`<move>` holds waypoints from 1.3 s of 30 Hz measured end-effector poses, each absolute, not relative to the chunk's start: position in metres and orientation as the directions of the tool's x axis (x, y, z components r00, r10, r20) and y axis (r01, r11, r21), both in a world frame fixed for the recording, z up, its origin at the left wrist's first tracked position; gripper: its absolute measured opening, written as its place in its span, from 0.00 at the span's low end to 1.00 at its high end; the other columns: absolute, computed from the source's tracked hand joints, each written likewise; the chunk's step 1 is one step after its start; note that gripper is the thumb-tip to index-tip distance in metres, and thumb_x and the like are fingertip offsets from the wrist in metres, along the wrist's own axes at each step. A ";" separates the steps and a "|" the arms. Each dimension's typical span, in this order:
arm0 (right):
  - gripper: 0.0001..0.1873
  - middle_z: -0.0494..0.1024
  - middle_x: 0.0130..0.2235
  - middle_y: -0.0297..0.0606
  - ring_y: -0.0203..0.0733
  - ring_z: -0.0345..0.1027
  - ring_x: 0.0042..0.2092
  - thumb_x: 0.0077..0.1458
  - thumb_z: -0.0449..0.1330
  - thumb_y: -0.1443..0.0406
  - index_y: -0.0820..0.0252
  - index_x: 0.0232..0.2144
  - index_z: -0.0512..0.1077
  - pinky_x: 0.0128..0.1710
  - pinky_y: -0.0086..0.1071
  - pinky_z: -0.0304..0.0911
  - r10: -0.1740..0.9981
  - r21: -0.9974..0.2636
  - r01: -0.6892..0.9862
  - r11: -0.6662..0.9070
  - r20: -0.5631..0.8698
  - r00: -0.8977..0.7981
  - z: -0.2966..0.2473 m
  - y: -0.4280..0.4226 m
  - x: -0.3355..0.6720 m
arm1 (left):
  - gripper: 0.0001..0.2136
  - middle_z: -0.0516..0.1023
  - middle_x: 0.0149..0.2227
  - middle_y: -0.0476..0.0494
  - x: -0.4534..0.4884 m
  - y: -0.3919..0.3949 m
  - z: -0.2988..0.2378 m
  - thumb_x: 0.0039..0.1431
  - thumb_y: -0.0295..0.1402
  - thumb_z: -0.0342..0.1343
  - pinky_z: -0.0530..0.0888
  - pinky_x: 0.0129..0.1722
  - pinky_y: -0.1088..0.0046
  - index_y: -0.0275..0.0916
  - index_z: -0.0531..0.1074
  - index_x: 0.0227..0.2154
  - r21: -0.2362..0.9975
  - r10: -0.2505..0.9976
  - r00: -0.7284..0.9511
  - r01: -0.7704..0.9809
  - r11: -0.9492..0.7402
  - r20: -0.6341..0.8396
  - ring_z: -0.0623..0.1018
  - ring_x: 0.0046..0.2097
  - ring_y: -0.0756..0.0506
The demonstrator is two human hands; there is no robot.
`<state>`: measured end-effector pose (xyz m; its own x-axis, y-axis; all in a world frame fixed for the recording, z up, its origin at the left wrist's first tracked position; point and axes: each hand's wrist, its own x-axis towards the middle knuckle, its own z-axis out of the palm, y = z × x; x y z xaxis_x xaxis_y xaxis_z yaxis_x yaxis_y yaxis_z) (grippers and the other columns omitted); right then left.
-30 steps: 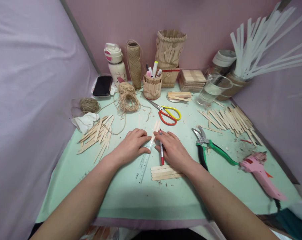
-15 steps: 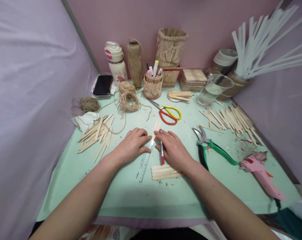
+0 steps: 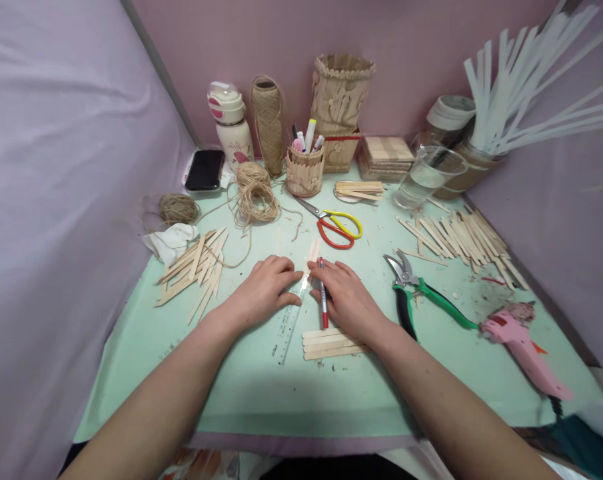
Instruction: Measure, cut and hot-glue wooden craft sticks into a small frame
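Note:
My left hand rests at the middle of the table with thumb and forefinger on a clear ruler, holding it. The ruler lies slanted, its far end by pale wooden craft sticks that stick out beyond my fingertips. In my right hand is a red-capped pen, pointing back toward me; the fingertips touch the sticks near the ruler. Under my right wrist lies a row of several craft sticks, side by side, their right ends hidden.
Scissors lie ahead, pruning shears and a pink glue gun to the right. Loose sticks spread at both sides. Twine, a bottle, a pen holder and a glass of water stand behind.
Both hands, the ruler and the pen stay practically where they were. Only the camera's view has shifted very slightly.

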<state>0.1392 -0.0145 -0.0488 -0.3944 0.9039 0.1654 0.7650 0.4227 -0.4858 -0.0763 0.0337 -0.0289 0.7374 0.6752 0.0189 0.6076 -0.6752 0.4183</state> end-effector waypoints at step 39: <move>0.15 0.72 0.61 0.42 0.51 0.59 0.65 0.63 0.54 0.68 0.55 0.51 0.69 0.62 0.55 0.56 0.906 -0.501 0.758 0.418 0.174 -0.385 -0.047 -0.015 0.139 | 0.20 0.72 0.47 0.40 -0.079 0.036 -0.027 0.61 0.43 0.60 0.68 0.52 0.58 0.40 0.72 0.53 0.386 0.683 0.730 0.620 -0.684 0.037 0.69 0.50 0.39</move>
